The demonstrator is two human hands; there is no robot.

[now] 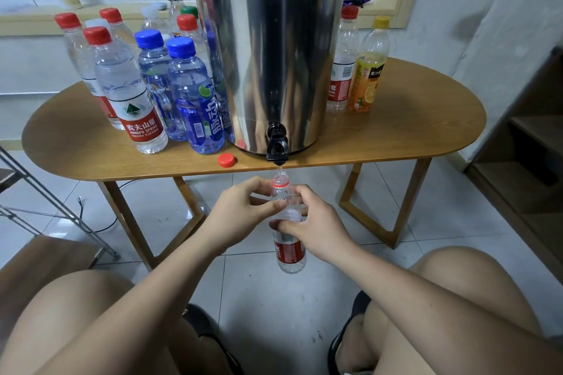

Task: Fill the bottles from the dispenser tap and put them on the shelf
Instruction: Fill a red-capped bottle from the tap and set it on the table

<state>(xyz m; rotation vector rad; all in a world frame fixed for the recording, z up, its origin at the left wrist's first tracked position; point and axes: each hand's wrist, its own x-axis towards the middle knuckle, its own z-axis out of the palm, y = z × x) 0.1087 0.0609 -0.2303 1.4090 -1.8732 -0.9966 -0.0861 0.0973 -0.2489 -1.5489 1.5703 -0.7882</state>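
Nearest the camera, the seated person's bare knees [457, 283] frame both forearms, which reach forward over the tiled floor. The left hand [243, 210] curls round the shoulder of an uncapped Nongfu Spring bottle [289, 250], just below its red collar ring. The right hand [313, 228] grips the body just above the red label. The bottle hangs upright off the table's front edge, with its mouth directly under the black tap [277, 148]; a thin stream appears to run. Its red cap [226, 160] lies on the oval wooden table [411, 131] beside the steel dispenser [274, 39]. Capped bottles [134, 100] stand to the dispenser's left. Caution: the mouth is narrow, so any sideways drift would send water onto the floor. With neither hand on the tap, late shut-off risks overflow. Squeezing the thin wall could eject water.
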